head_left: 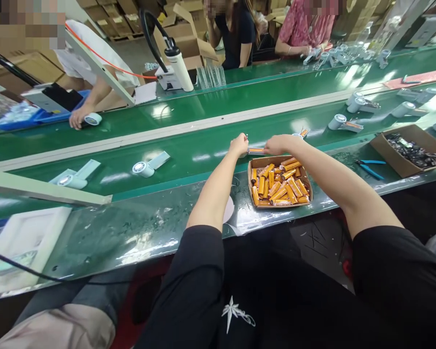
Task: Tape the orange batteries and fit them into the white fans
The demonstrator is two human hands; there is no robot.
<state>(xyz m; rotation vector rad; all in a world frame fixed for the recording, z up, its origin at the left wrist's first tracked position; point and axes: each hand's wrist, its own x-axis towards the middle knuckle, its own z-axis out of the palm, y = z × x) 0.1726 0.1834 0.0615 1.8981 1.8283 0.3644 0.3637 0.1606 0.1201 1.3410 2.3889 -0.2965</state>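
Over the near side of the green belt, my left hand point(240, 145) is closed on one end of a light blue handheld fan point(250, 151), mostly hidden by the fingers. My right hand point(279, 144) is closed at the other end of its handle, where an orange strip like a battery shows. Just below my hands, a shallow cardboard box point(280, 207) holds many orange cylindrical batteries point(276, 186). Past my right wrist lies another fan point(303, 134), partly covered, with orange in its handle.
Light blue fans point(143, 168) lie along the belt point(189, 169). To the right are blue-handled pliers point(371, 167) and a cardboard box of small dark parts point(414, 145). Across the line, a co-worker's hand point(80, 116) holds a fan; others sit farther back. A metal post point(51, 189) stands left.
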